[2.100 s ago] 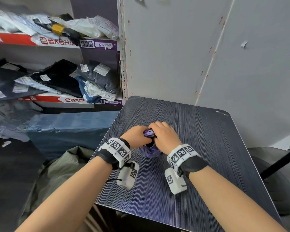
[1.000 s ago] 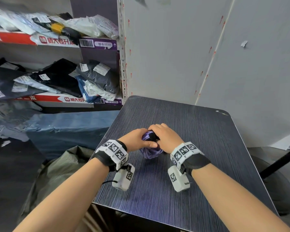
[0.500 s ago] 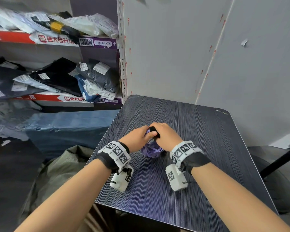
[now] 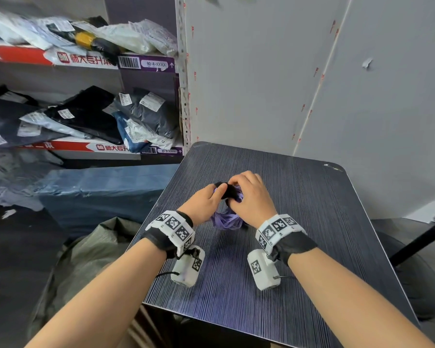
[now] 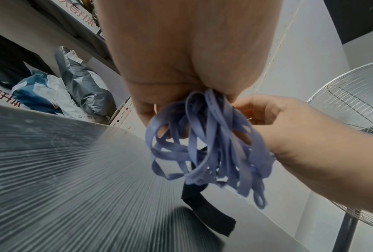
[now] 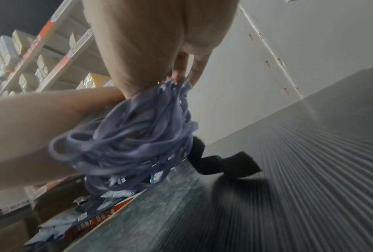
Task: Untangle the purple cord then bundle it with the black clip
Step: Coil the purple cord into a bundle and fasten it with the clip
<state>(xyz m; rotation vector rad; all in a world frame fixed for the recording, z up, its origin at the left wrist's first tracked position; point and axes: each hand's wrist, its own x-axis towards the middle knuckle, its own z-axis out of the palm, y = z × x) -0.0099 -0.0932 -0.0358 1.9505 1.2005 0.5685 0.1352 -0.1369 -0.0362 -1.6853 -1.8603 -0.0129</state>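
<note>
The purple cord (image 4: 227, 220) is a bunch of flat loops held just above the dark ribbed table (image 4: 312, 222). My left hand (image 4: 217, 191) grips the top of the bunch, thumb against the black clip (image 4: 228, 191), a soft black strap lying across the top. My right hand (image 4: 234, 186) pinches that strap from the right. In the left wrist view the purple cord (image 5: 202, 145) hangs from my palm and the black clip (image 5: 207, 214) trails its tail down to the table. In the right wrist view the purple cord (image 6: 138, 145) is blurred, with the black clip (image 6: 222, 163) behind it.
Shelves (image 4: 86, 64) stacked with bagged parcels stand at the left, and a blue wrapped bundle (image 4: 106, 189) lies beside the table. Grey wall panels (image 4: 261, 84) close the back. A standing fan (image 5: 353, 110) is at the right, and the table's near edge is close to my wrists.
Both hands have moved a little farther from me with the bundle. The black clip, hardly seen before, now lies across the top of the cord between my fingers.
</note>
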